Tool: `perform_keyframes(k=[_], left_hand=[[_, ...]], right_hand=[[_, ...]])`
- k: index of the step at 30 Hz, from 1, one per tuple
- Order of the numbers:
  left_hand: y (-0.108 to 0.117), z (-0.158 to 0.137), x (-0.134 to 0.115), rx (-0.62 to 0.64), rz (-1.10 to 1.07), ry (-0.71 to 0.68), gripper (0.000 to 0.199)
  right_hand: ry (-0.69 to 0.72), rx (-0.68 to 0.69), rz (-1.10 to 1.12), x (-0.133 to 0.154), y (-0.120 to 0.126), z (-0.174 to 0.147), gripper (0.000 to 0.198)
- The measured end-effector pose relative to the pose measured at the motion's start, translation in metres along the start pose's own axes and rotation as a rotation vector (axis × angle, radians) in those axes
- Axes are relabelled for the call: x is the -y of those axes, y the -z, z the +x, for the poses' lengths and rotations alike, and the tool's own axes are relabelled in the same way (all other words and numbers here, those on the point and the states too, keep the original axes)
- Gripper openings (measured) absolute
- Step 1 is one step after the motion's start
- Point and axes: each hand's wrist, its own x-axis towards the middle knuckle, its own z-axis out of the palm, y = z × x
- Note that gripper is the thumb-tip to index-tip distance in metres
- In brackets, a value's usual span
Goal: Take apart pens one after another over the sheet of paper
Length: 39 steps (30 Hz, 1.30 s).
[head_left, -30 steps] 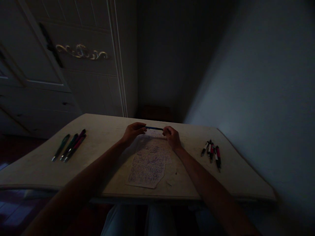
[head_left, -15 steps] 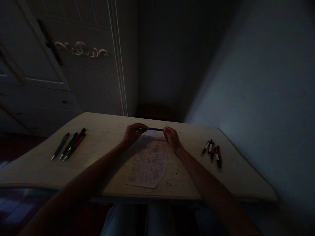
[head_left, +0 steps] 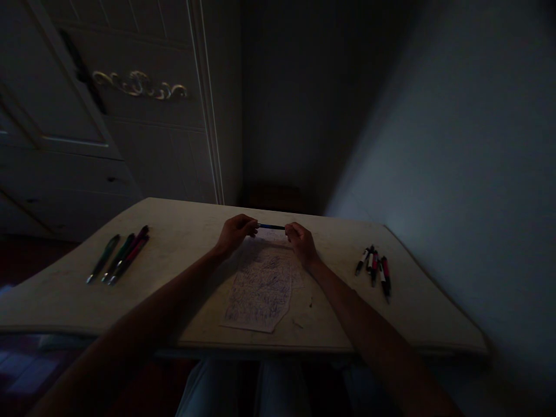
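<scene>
Dim light leaves a soft-edged shadow slanting down the wall (head_left: 460, 150).

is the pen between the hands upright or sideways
Sideways: the pen runs nearly level from the left hand to the right hand, one end at each.

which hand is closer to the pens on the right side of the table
Right. The right hand is left of the pens and slightly farther up the table, not touching them. The left hand is farther left, beyond the right hand.
</scene>
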Motion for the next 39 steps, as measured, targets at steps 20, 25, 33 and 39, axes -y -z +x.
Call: perform_keyframes(k=[20, 25, 33, 39], left_hand=[[0.008, 0.003, -0.025, -0.26, -0.931, 0.439, 0.013], [0.012, -0.001, -0.034, -0.11, -1.123, 0.455, 0.033], [0.02, -0.003, -0.038, -0.083, -1.214, 0.437, 0.033], [0.018, -0.004, -0.038, -0.057, -1.248, 0.448, 0.035]], right_hand=[[-0.144, 0.015, 0.258, -0.013, -0.005, 0.003, 0.049], [-0.129, 0.021, 0.21, -0.01, -0.005, 0.0, 0.05], [-0.097, -0.002, 0.17, -0.012, -0.006, -0.001, 0.05], [-0.079, -0.009, 0.164, -0.009, -0.005, -0.002, 0.049]])
